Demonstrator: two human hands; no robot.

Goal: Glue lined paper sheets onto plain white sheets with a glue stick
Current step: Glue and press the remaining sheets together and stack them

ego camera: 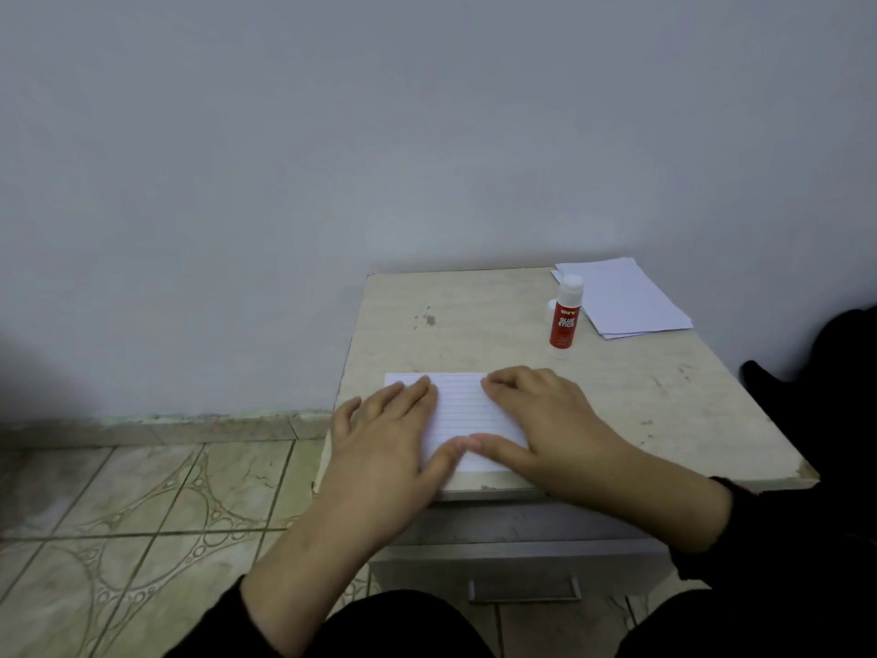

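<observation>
A lined paper sheet (459, 405) lies flat near the front edge of a small worn table (474, 325). My left hand (384, 439) presses on its left part with flat fingers. My right hand (545, 420) presses on its right part, and the two thumbs meet at the sheet's front. Whether a plain sheet lies under it I cannot tell. A red glue stick (564, 315) with a white cap stands upright at the back right. Beside it lies a stack of plain white sheets (621, 296).
The table stands against a grey wall (427, 135), with a drawer and metal handle (524, 591) below its front edge. A small white round object (551, 306) sits behind the glue stick. Patterned floor tiles (142, 515) lie to the left. Dark cloth (844, 353) sits at the right.
</observation>
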